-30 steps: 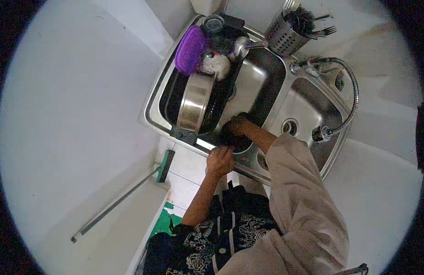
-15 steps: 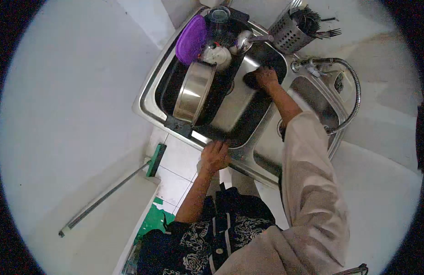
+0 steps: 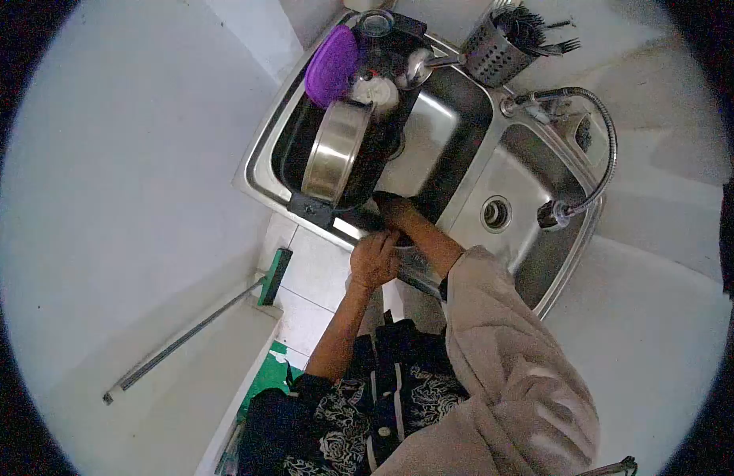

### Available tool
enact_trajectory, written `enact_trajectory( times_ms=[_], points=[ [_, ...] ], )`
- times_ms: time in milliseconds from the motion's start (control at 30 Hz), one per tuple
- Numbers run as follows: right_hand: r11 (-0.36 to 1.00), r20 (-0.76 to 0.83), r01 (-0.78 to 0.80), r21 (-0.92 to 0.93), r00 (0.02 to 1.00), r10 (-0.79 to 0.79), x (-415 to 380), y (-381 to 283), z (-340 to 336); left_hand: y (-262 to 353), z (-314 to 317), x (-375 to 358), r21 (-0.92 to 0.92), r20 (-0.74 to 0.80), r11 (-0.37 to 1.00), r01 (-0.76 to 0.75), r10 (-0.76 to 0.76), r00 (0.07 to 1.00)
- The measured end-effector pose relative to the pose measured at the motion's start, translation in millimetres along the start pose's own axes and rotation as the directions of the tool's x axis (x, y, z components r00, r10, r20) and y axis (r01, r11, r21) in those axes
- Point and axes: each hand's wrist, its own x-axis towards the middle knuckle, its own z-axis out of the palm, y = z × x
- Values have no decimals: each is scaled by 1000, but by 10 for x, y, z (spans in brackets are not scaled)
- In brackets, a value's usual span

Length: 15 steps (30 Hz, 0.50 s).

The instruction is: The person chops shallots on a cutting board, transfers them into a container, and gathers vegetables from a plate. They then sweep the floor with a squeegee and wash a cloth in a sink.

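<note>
Scrubbing the left basin of the steel sink (image 3: 494,119) looks to be the step in hand: your right hand (image 3: 392,208) is down at the near end of that basin, curled around a dark pad or cloth (image 3: 383,198), though the grip itself is too dim to read. Your left hand (image 3: 373,260) rests closed over the sink's front rim, bracing you. A steel pot (image 3: 334,163) stands on edge in the dark rack (image 3: 303,208) just beside the scrubbing hand, with a purple lid (image 3: 331,67) beyond it. Your next stroke probably wants firm pressure along the basin floor, kept clear of the rack. No brand, label or writing can be read anywhere.
</note>
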Motion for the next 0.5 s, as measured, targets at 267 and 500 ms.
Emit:
enact_trajectory(
  times_ms=[267,500],
  points=[
    [945,171,322,64,929,-328,-290,-4,-526,75,-226,-132,-181,-74,975,128,-143,987],
    [668,-122,73,741,992,27,-898,-660,-909,97,-548,-709,-152,-22,906,396,-404,915]
  ],
)
